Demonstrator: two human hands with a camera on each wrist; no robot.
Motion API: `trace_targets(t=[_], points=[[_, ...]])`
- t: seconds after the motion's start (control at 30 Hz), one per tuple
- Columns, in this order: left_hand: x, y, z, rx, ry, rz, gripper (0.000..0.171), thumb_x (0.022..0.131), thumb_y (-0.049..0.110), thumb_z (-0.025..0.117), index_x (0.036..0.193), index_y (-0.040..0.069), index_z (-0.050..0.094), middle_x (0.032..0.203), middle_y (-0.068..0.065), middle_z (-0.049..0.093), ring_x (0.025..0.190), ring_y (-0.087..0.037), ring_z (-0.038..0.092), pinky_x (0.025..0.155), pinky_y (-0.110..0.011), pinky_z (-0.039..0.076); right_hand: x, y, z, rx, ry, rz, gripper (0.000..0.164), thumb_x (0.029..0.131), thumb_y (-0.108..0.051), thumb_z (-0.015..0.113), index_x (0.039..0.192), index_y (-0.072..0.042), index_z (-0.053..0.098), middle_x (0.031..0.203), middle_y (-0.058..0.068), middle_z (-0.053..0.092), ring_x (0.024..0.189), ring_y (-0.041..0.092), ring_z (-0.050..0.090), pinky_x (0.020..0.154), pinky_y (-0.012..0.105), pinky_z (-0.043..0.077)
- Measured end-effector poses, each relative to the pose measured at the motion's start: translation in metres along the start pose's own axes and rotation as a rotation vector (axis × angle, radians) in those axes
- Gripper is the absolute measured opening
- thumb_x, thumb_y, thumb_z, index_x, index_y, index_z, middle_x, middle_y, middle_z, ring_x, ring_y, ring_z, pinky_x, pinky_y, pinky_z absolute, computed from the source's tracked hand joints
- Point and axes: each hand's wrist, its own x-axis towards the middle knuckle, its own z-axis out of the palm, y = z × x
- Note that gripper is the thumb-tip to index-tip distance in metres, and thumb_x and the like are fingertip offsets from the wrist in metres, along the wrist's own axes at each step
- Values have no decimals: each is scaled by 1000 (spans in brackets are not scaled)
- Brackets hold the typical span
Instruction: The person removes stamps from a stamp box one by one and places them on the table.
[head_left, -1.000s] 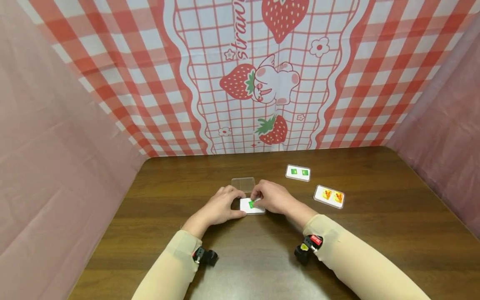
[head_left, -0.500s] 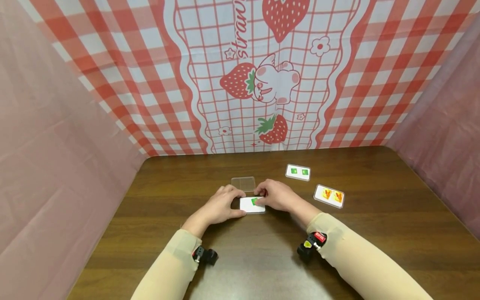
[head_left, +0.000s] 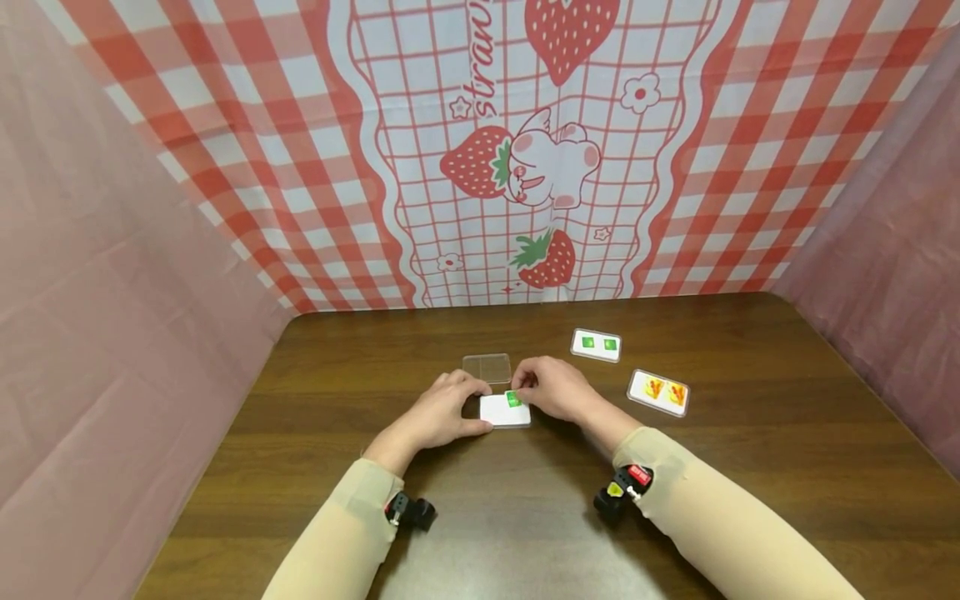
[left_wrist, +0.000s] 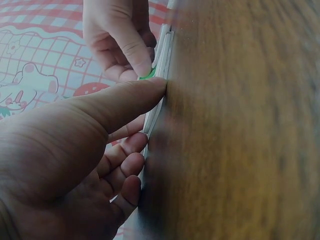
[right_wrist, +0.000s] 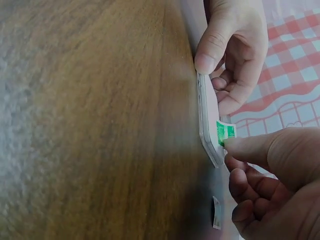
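Observation:
A small flat case (head_left: 498, 412) with a white top lies mid-table. Its left end is gripped between the thumb and fingers of my left hand (head_left: 444, 410), and the left wrist view shows the thumb along its near edge. Over the case's far right corner, my right hand (head_left: 553, 388) pinches a small green sticker (right_wrist: 223, 131) with a white border. In the right wrist view the sticker curves up from the white top; the thumb covers part of it. Whether its lower edge still touches the top, I cannot tell.
A clear rectangular lid (head_left: 486, 367) lies just behind the case. To the right are a white case with two green pictures (head_left: 596, 345) and another with two orange-yellow pictures (head_left: 658, 393). A strawberry-print cloth (head_left: 420, 167) hangs behind the wooden table (head_left: 337, 367).
The green sticker has shifted right and away from me across the white top, with my right hand moving slightly right. My left hand keeps its hold on the case.

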Motion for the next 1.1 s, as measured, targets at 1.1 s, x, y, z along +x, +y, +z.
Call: trace_targets(t=[1.1], points=[[1, -1, 0, 21, 9, 8, 47, 95, 31, 90, 134, 12, 72, 132, -9, 65, 126, -31, 57, 108, -52, 49, -43, 41, -60, -54, 44, 16, 11, 99, -9, 78, 92, -16, 72, 84, -5, 67, 80, 13, 61, 77, 40, 49]])
